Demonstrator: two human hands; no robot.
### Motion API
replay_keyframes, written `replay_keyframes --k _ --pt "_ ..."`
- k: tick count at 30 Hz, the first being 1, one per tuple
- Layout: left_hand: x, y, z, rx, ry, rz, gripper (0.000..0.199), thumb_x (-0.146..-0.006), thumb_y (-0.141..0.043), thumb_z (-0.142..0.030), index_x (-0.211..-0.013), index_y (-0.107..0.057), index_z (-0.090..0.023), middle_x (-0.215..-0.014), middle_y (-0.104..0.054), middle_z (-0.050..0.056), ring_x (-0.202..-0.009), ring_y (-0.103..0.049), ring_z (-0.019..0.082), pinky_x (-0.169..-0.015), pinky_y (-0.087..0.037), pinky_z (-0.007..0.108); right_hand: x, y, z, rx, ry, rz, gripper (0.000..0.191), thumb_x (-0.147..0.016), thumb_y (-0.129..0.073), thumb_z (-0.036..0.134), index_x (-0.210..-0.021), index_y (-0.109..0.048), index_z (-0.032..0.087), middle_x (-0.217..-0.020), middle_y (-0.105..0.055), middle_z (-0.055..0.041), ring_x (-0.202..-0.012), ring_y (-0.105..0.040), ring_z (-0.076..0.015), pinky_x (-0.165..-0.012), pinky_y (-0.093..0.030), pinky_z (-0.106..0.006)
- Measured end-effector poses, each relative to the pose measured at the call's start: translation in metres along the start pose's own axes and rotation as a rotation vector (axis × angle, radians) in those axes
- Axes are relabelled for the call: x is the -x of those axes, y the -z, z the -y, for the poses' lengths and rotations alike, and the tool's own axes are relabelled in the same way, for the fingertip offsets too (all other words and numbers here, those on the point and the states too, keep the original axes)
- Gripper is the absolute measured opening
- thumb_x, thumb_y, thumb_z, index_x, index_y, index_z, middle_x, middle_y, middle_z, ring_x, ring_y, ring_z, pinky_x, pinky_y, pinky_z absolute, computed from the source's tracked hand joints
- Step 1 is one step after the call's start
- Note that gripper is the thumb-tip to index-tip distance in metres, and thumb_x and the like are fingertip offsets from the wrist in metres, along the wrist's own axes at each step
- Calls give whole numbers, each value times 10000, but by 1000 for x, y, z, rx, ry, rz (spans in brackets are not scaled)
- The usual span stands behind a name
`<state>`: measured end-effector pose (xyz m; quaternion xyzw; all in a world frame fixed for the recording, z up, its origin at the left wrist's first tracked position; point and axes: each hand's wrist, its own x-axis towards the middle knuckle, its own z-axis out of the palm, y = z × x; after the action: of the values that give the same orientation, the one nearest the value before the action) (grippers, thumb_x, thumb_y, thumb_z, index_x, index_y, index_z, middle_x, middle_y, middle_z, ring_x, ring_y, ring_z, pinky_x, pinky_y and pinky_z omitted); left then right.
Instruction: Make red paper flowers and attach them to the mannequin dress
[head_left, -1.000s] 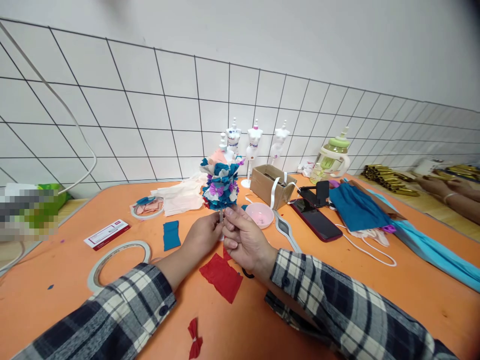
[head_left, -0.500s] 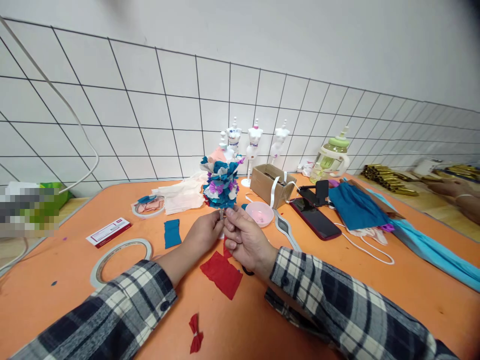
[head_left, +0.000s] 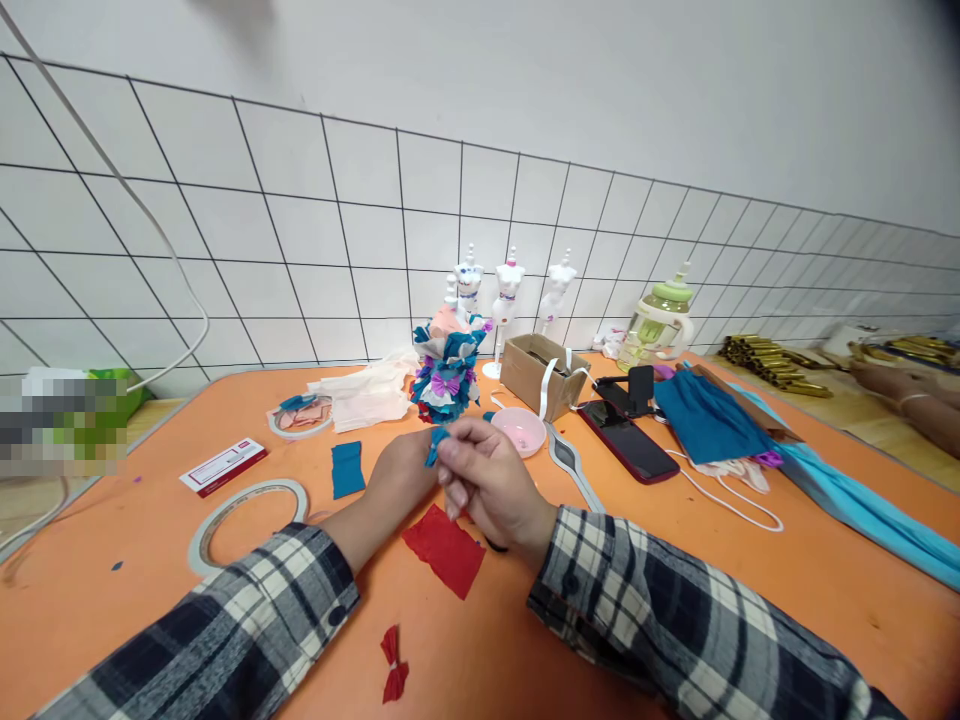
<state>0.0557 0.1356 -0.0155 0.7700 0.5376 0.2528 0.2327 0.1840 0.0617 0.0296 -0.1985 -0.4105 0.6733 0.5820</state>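
Observation:
A small mannequin dressed in blue, purple, white and peach ruffles (head_left: 448, 365) stands just beyond my hands. My right hand (head_left: 484, 475) is closed, its thumb and forefinger pinching a small blue piece (head_left: 436, 446). My left hand (head_left: 405, 470) is beside it, below the ruffles, its fingers mostly hidden, so what it holds cannot be seen. A red crepe piece (head_left: 445, 552) lies under my hands, and a red bow (head_left: 393, 665) is nearer the front. To the left lies a flat blue piece (head_left: 346, 470).
Left are a tape roll (head_left: 201, 525), a red-white box (head_left: 223, 467) and peach sheets (head_left: 371, 390). Behind and right are a pink bowl (head_left: 519, 431), cardboard box (head_left: 544, 375), phone (head_left: 630, 442), bottle (head_left: 656, 325) and blue cloth (head_left: 712, 415). Another person's hand (head_left: 885, 383) is far right.
A small blue piece now shows at my right fingertips. The ruffled mannequin stands more upright and slightly further right. The camera view has shifted a little.

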Motion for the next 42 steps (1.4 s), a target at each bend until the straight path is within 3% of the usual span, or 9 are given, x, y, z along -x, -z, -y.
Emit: replay_keyframes --k 3,6,11,21,30,34,42 --pt "0 2 -7 -106 -18 28 202 -954 -543 -340 -975 -688 -201 -980 -715 81 -903 -674 239 -736 -506 321 -8 4 4 -14 96 -127 316 -690 -801 391 -832 -596 198 -575 -616 72 -326 -406 -37 -316 -414 -153" --pt "-1 2 -10 -178 -43 20 229 -914 -502 -328 -815 -676 -216 -767 -717 60 -788 -679 244 -594 -369 277 -11 7 5 -6 98 -146 309 -699 -779 402 -848 -616 186 -585 -621 59 -335 -433 -44 -325 -417 -163" --pt "-2 0 -7 -239 -79 5 194 -861 -513 -320 -810 -676 -227 -771 -727 67 -768 -676 256 -556 -297 286 -11 11 2 38 74 -157 381 -701 -775 500 -825 -604 183 -637 -635 36 -381 -519 -62 -359 -456 -173" --pt "-1 1 -5 -257 -92 10 216 -861 -494 -332 -805 -675 -228 -769 -721 69 -731 -662 254 -564 -321 285 -10 12 4 -110 -52 -39 350 -708 -737 406 -860 -485 216 -688 -652 50 -432 -584 -99 -350 -468 -182" --pt "1 3 -11 -225 -84 25 289 -903 -432 -344 -732 -632 -225 -720 -703 50 -685 -642 219 -554 -296 278 -14 9 1 150 121 -266 389 -671 -811 471 -792 -601 167 -576 -624 60 -349 -512 -50 -326 -391 -140" --pt "3 5 -15 -216 -73 32 274 -901 -436 -361 -787 -647 -229 -731 -705 46 -686 -636 220 -553 -295 277 -17 8 2 116 153 -346 428 -619 -846 462 -803 -600 163 -569 -635 59 -352 -514 -55 -338 -418 -152" --pt "3 5 -14 -174 -100 33 218 -830 -516 -345 -912 -691 -244 -815 -723 60 -729 -634 250 -598 -331 295 -15 10 0 54 78 -306 385 -628 -837 465 -751 -647 153 -647 -675 21 -403 -559 -63 -392 -475 -169"
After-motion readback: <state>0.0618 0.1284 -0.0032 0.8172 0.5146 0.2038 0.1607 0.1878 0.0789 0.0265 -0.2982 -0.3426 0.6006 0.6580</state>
